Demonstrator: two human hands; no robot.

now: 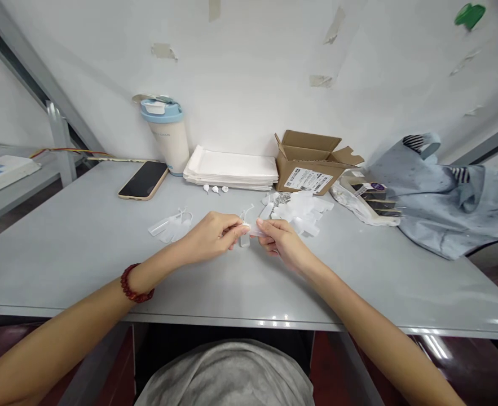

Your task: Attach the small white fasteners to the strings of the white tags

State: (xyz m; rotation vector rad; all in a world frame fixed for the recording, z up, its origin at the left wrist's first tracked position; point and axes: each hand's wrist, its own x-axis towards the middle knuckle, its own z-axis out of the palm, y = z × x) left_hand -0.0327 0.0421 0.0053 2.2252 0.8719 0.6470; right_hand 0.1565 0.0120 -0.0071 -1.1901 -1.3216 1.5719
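Note:
Near the middle of the grey table point(215, 287), my left hand point(221, 234) pinches a small white piece point(245, 239) with a thin curled strand above it. Close to its right, my right hand point(276, 237) has thumb and finger pressed on a translucent strip point(255, 230). The strip reaches toward the left fingertips; whether the two pieces are joined cannot be made out. A pile of translucent white strips point(302, 211) lies behind my right hand. Left of my left hand is a smaller group of similar strips point(172, 226). Several small white round pieces point(215, 189) lie farther back.
Along the back stand a cup with a blue lid point(166, 135), a stack of white envelopes point(232, 166) and an open cardboard box point(310, 169). A phone point(144, 180) lies at left. A packet point(375, 197) and blue cloth point(452, 197) are at right.

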